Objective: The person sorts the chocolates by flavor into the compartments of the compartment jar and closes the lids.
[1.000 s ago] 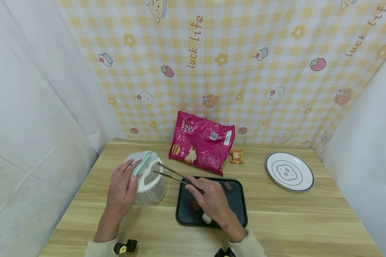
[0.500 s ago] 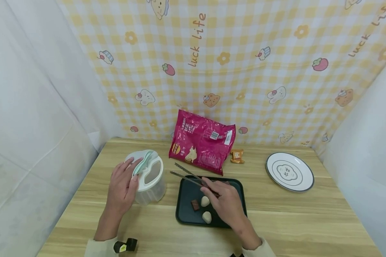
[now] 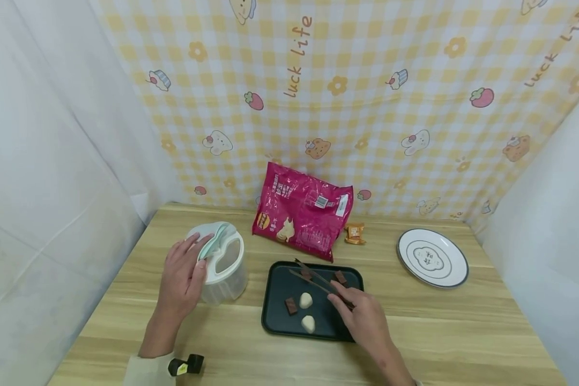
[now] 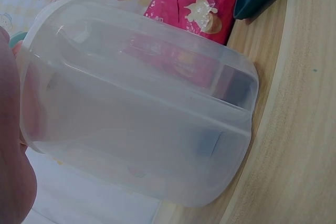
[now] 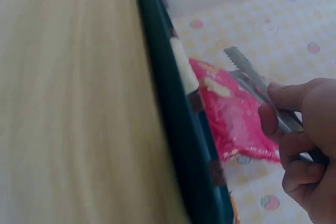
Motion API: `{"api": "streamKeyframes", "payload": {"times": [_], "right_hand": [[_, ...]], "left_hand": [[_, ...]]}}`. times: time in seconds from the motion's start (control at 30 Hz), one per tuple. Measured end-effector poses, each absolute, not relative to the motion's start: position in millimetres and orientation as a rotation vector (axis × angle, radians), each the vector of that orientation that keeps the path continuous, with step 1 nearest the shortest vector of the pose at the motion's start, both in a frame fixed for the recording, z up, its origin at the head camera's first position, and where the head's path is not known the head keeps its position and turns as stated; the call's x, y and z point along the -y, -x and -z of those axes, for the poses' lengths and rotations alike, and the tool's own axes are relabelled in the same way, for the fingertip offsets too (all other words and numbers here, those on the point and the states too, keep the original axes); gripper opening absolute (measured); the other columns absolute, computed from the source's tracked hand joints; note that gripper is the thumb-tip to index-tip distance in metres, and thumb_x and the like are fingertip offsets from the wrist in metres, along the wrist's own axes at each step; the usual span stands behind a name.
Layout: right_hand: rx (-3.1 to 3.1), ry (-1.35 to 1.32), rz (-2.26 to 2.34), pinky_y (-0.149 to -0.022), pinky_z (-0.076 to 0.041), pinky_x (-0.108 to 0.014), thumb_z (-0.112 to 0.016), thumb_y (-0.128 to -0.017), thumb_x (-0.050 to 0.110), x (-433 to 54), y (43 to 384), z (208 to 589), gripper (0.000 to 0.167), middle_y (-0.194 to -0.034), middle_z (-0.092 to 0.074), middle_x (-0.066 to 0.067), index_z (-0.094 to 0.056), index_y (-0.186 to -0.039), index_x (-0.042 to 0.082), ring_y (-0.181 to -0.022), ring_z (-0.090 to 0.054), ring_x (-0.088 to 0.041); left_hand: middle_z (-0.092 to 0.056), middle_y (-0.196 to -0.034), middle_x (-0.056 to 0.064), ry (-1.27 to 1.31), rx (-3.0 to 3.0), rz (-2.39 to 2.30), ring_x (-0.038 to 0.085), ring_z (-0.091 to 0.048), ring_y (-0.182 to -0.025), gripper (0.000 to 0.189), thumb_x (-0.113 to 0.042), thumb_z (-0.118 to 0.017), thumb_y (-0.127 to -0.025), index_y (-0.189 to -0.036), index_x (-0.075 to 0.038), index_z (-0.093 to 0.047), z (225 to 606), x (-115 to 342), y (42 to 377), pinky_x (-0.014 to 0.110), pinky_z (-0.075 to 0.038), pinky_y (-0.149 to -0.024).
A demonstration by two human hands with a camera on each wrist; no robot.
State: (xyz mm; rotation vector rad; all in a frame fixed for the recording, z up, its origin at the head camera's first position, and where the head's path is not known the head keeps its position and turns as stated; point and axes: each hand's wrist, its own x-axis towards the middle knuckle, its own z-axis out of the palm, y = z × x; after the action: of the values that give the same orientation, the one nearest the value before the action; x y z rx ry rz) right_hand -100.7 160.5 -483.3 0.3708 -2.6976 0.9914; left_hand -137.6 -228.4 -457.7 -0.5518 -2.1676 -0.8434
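In the head view my left hand (image 3: 183, 276) pinches the raised mint-green flap lid (image 3: 213, 244) of a round translucent container (image 3: 224, 287). One side of its top is uncovered. The left wrist view shows the container's clear wall (image 4: 142, 108) close up. My right hand (image 3: 366, 319) grips metal tongs (image 3: 320, 281) above a dark tray (image 3: 275, 279), the tips apart with nothing seen between them. On the tray lie brown chocolate pieces (image 3: 291, 306) and two cream-coloured rounded pieces (image 3: 306, 300). In the right wrist view the tongs (image 5: 252, 74) show serrated tips.
A magenta snack bag (image 3: 304, 212) leans against the checked cloth (image 3: 338, 123) behind the tray. Beside it is a small orange packet (image 3: 355, 234). A white plate (image 3: 433, 258) with a dark rim lies on the wooden table (image 3: 444, 332) at right.
My right hand has carried the tongs rightward, from the container's opening to above the tray. My left hand keeps its hold on the lid.
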Motion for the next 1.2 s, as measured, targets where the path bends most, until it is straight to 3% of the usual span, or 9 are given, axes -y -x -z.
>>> {"api": "streamKeyframes", "payload": {"times": [0.07, 0.17, 0.3, 0.47, 0.87, 1.07, 1.2], "right_hand": [[2.737, -0.333, -0.954, -0.048, -0.033, -0.022, -0.08, -0.092, 0.022, -165.0, 98.7, 485.5, 0.034, -0.067, -0.054, 0.015, -0.077, -0.124, 0.012, -0.056, -0.041, -0.004], [2.759, -0.302, -0.893, -0.05, -0.033, -0.023, -0.081, -0.092, 0.022, -171.0, 96.7, 487.5, 0.033, -0.069, -0.059, 0.012, -0.077, -0.123, 0.013, -0.058, -0.043, -0.006], [2.765, -0.271, -0.833, -0.056, -0.043, -0.026, -0.081, -0.092, 0.021, -176.4, 96.3, 488.9, 0.032, -0.086, -0.075, 0.001, -0.078, -0.122, 0.012, -0.066, -0.054, -0.008], [2.788, -0.244, -0.825, -0.06, -0.047, -0.028, -0.081, -0.092, 0.022, -180.2, 97.4, 489.7, 0.032, -0.097, -0.078, -0.005, -0.078, -0.122, 0.012, -0.07, -0.059, -0.009], [2.781, -0.26, -0.83, -0.046, -0.031, -0.023, -0.083, -0.089, 0.016, -183.9, 98.6, 492.9, 0.024, -0.087, -0.076, -0.001, -0.081, -0.114, 0.012, -0.056, -0.045, -0.005], [2.779, -0.278, -0.799, -0.044, -0.027, -0.022, -0.082, -0.089, 0.014, -184.5, 99.2, 493.1, 0.023, -0.071, -0.068, 0.008, -0.082, -0.112, 0.012, -0.048, -0.031, -0.002], [2.777, -0.273, -0.801, -0.043, -0.028, -0.022, -0.082, -0.089, 0.013, -184.0, 99.0, 492.5, 0.021, -0.07, -0.068, 0.01, -0.082, -0.11, 0.011, -0.048, -0.035, 0.0]], "left_hand": [[-0.067, -0.133, 0.015, 0.546, 2.183, 0.847, 0.042, -0.053, -0.131, 0.045, -0.015, -0.045, -0.097, -0.135, 0.0, -0.065, 458.0, 229.1, 137.2, 0.057, -0.027, -0.114], [-0.067, -0.133, 0.014, 0.54, 2.189, 0.855, 0.042, -0.052, -0.131, 0.045, -0.014, -0.046, -0.097, -0.135, 0.0, -0.065, 458.7, 229.2, 136.9, 0.057, -0.028, -0.114], [-0.067, -0.133, 0.014, 0.538, 2.19, 0.853, 0.041, -0.052, -0.132, 0.045, -0.014, -0.046, -0.097, -0.135, 0.0, -0.065, 459.2, 228.8, 136.5, 0.057, -0.028, -0.114], [-0.068, -0.131, 0.015, 0.545, 2.18, 0.84, 0.041, -0.053, -0.13, 0.045, -0.015, -0.045, -0.096, -0.134, 0.001, -0.066, 458.4, 228.5, 137.1, 0.054, -0.028, -0.114], [-0.068, -0.131, 0.016, 0.547, 2.173, 0.835, 0.041, -0.053, -0.131, 0.046, -0.014, -0.045, -0.096, -0.133, 0.001, -0.066, 458.1, 228.3, 137.6, 0.052, -0.028, -0.115], [-0.068, -0.132, 0.015, 0.549, 2.17, 0.838, 0.041, -0.053, -0.13, 0.045, -0.014, -0.046, -0.096, -0.133, 0.001, -0.066, 457.4, 228.1, 137.2, 0.052, -0.029, -0.114], [-0.067, -0.133, 0.014, 0.536, 2.192, 0.85, 0.04, -0.052, -0.132, 0.046, -0.014, -0.046, -0.095, -0.135, 0.0, -0.065, 457.6, 228.7, 136.3, 0.053, -0.028, -0.115]]}}
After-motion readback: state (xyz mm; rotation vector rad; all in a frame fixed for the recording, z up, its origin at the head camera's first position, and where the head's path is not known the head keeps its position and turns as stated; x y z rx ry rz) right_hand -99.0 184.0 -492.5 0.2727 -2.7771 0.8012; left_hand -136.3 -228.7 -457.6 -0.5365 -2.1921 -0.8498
